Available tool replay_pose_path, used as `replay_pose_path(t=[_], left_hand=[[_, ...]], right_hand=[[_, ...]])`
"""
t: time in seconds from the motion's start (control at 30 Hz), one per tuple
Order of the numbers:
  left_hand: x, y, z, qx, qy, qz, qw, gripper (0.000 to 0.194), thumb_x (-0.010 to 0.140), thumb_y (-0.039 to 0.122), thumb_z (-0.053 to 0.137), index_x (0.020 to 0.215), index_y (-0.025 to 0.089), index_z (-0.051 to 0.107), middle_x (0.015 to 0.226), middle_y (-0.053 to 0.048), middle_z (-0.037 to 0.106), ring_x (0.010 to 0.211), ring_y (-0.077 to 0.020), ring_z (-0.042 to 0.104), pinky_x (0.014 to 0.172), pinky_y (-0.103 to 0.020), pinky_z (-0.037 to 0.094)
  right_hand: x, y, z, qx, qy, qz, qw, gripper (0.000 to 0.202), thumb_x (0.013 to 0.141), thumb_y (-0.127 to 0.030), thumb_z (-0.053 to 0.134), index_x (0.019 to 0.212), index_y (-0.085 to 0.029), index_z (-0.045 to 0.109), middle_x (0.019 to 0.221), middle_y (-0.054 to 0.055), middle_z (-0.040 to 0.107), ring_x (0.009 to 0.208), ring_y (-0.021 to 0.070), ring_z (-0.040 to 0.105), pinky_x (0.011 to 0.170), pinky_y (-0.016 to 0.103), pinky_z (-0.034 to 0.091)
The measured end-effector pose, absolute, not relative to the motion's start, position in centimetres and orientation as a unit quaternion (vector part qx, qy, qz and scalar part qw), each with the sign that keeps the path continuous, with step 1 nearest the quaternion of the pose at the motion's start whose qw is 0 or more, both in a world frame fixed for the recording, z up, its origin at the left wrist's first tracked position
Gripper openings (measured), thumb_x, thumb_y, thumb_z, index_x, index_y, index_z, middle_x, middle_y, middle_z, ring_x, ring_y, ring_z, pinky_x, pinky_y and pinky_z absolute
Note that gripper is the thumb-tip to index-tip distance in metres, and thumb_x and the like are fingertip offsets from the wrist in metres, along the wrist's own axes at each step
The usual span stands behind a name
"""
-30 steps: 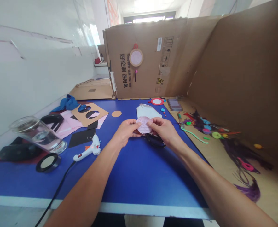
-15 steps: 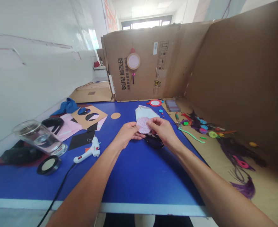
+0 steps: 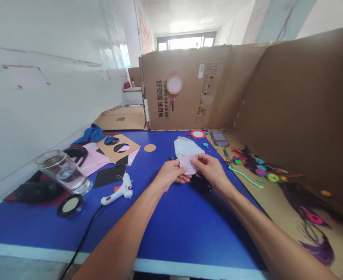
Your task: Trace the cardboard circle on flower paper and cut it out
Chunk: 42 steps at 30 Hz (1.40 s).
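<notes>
A pale lilac disc (image 3: 188, 164) is held up between both hands over the blue table (image 3: 171, 225). My left hand (image 3: 171, 173) pinches its left edge, and my right hand (image 3: 209, 167) has thumb and fingers closed on its right side. Just behind the disc lies a white packet (image 3: 187, 146). Under my right hand is a black coiled item (image 3: 201, 183), partly hidden. A tan cardboard circle (image 3: 150, 147) rests farther back to the left.
On the left are a white glue gun (image 3: 117, 193), a glass of water (image 3: 68, 175), a black tape roll (image 3: 70, 205) and cut card (image 3: 118, 148). Colourful beads and tassels (image 3: 276, 177) lie on cardboard at right. Cardboard panels (image 3: 218, 89) stand behind.
The view has shifted, so the whole scene sits farther right and slightly lower. Both hands still hold the disc, which has turned a little and now overlaps the white packet's near edge.
</notes>
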<state>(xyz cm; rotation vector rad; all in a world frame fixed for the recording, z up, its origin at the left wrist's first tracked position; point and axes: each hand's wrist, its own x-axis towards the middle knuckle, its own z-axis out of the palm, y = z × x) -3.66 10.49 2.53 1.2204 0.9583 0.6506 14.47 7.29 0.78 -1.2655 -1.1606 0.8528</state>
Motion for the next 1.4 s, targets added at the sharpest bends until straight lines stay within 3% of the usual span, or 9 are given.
replay_pose_path(t=[0.3, 0.43, 0.6, 0.77, 0.9, 1.23, 1.4], left_hand=[[-3.1, 10.3, 2.2, 0.538, 0.419, 0.286, 0.674, 0.010, 0.095, 0.016, 0.076, 0.089, 0.016, 0.069, 0.074, -0.006, 0.080, 0.060, -0.0134, 0.075, 0.056, -0.019, 0.055], [-3.3, 10.4, 2.1, 0.544, 0.417, 0.284, 0.671, 0.010, 0.095, 0.023, 0.078, 0.096, 0.016, 0.071, 0.076, -0.006, 0.079, 0.061, -0.0139, 0.075, 0.057, -0.020, 0.055], [-3.8, 11.1, 1.7, 0.557, 0.410, 0.337, 0.638, 0.040, 0.083, 0.038, 0.092, 0.112, 0.018, 0.073, 0.085, -0.005, 0.080, 0.069, -0.0161, 0.076, 0.060, -0.022, 0.056], [-4.1, 11.7, 1.4, 0.560, 0.379, 0.380, 0.631, 0.043, 0.069, 0.048, 0.096, 0.085, 0.017, 0.071, 0.072, -0.001, 0.071, 0.063, -0.0141, 0.066, 0.058, -0.024, 0.054], [-4.4, 11.9, 1.7, 0.561, 0.391, 0.371, 0.629, 0.053, 0.064, 0.057, 0.097, 0.092, 0.018, 0.074, 0.076, -0.002, 0.074, 0.064, -0.0162, 0.066, 0.057, -0.027, 0.053], [-5.3, 12.6, 1.8, 0.639, 0.374, 0.337, 0.582, 0.041, 0.071, 0.052, 0.091, 0.086, 0.017, 0.076, 0.070, 0.000, 0.069, 0.061, -0.0123, 0.060, 0.059, -0.024, 0.045], [-5.8, 13.1, 2.2, 0.607, 0.409, 0.349, 0.585, 0.037, 0.073, 0.046, 0.091, 0.090, 0.018, 0.076, 0.082, -0.006, 0.079, 0.071, -0.0168, 0.072, 0.066, -0.027, 0.054]], right_hand=[[15.4, 7.8, 0.2, -0.554, -0.498, 0.358, 0.563, 0.054, 0.069, -0.071, 0.089, 0.079, -0.020, 0.071, 0.063, -0.002, 0.063, 0.055, 0.0127, 0.047, 0.052, 0.026, 0.037], [15.4, 7.8, 0.2, -0.546, -0.507, 0.362, 0.561, 0.055, 0.071, -0.072, 0.088, 0.078, -0.021, 0.069, 0.063, -0.002, 0.062, 0.055, 0.0131, 0.048, 0.053, 0.027, 0.038], [15.0, 7.6, 0.2, -0.527, -0.533, 0.369, 0.550, 0.050, 0.078, -0.068, 0.084, 0.081, -0.021, 0.070, 0.063, -0.003, 0.060, 0.055, 0.0135, 0.047, 0.053, 0.026, 0.036], [14.2, 7.6, 0.1, -0.508, -0.556, 0.368, 0.545, 0.042, 0.081, -0.060, 0.083, 0.081, -0.021, 0.069, 0.069, -0.003, 0.061, 0.062, 0.0148, 0.052, 0.059, 0.027, 0.042], [13.9, 7.8, -0.2, -0.499, -0.567, 0.367, 0.543, 0.039, 0.083, -0.058, 0.079, 0.082, -0.021, 0.069, 0.071, -0.002, 0.064, 0.064, 0.0159, 0.054, 0.062, 0.028, 0.044], [12.9, 7.7, -0.1, -0.495, -0.578, 0.359, 0.540, 0.035, 0.082, -0.055, 0.079, 0.076, -0.022, 0.070, 0.069, -0.003, 0.065, 0.064, 0.0156, 0.054, 0.060, 0.027, 0.043], [15.3, 8.2, 0.6, -0.518, -0.527, 0.346, 0.578, 0.038, 0.081, -0.060, 0.079, 0.081, -0.022, 0.070, 0.068, -0.002, 0.065, 0.061, 0.0163, 0.054, 0.058, 0.028, 0.044]])
